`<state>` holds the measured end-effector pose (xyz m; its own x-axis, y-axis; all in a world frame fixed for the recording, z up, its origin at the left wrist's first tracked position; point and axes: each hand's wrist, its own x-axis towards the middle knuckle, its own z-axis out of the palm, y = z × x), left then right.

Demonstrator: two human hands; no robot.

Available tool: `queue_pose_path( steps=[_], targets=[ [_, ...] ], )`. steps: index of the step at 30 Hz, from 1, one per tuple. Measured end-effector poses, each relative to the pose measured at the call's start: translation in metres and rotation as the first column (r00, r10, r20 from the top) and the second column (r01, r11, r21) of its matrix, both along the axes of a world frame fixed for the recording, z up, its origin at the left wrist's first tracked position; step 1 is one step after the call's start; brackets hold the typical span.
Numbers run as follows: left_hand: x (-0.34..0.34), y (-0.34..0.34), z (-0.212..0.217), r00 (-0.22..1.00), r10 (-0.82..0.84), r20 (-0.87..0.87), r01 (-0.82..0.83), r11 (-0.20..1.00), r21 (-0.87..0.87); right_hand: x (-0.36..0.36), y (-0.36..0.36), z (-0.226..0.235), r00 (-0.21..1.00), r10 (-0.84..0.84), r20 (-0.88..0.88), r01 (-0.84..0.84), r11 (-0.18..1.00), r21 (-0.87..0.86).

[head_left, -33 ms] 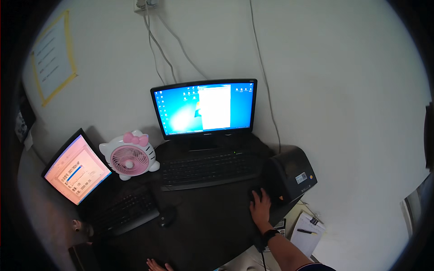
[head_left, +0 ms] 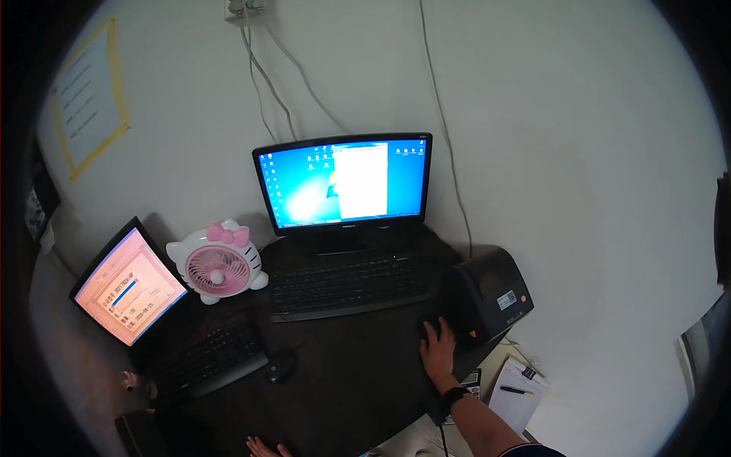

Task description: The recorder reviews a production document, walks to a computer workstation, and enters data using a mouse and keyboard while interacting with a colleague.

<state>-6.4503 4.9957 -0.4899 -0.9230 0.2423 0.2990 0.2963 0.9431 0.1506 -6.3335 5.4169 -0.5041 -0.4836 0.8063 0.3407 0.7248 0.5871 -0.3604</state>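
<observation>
My right hand (head_left: 438, 354) rests over a black computer mouse (head_left: 426, 326), its fingers curved on top of it; the hand hides most of the mouse. A dark band (head_left: 455, 394) is around that wrist. My left hand (head_left: 266, 449) lies on the dark desk (head_left: 335, 365) at the lower edge, fingers stretched out and holding nothing I can see; only its fingers show. Beyond the hands is a black keyboard (head_left: 350, 289), below a lit monitor (head_left: 304, 186) with a white window on a blue screen.
At left stand a second monitor (head_left: 126, 286), another keyboard (head_left: 209, 356) and a second mouse (head_left: 281, 367). A pink and white cat-shaped fan (head_left: 217, 266) sits between the screens. A black box-shaped device (head_left: 493, 293) stands right, near a clipboard (head_left: 516, 404) with a pen (head_left: 518, 391).
</observation>
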Motion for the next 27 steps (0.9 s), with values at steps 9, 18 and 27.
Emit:
queue_pose_path(
  steps=[9, 18, 27],
  targets=[
    [-0.001, 0.002, 0.001, 1.000, -0.017, -0.010, 0.016, 0.995, -0.094, 0.003, 0.003, -0.002, 1.000, -0.005, 0.025, 0.005, 1.000, 0.013],
    [0.000, 0.002, 0.001, 0.999, 0.001, 0.039, 0.001, 0.999, -0.037, 0.001, 0.002, 0.001, 0.999, -0.003, 0.038, 0.003, 1.000, 0.005],
    [0.000, -0.001, 0.000, 0.998, 0.006, 0.056, -0.006, 1.000, -0.014, 0.000, 0.002, 0.000, 0.999, 0.012, 0.050, -0.012, 1.000, 0.005]
  ],
)
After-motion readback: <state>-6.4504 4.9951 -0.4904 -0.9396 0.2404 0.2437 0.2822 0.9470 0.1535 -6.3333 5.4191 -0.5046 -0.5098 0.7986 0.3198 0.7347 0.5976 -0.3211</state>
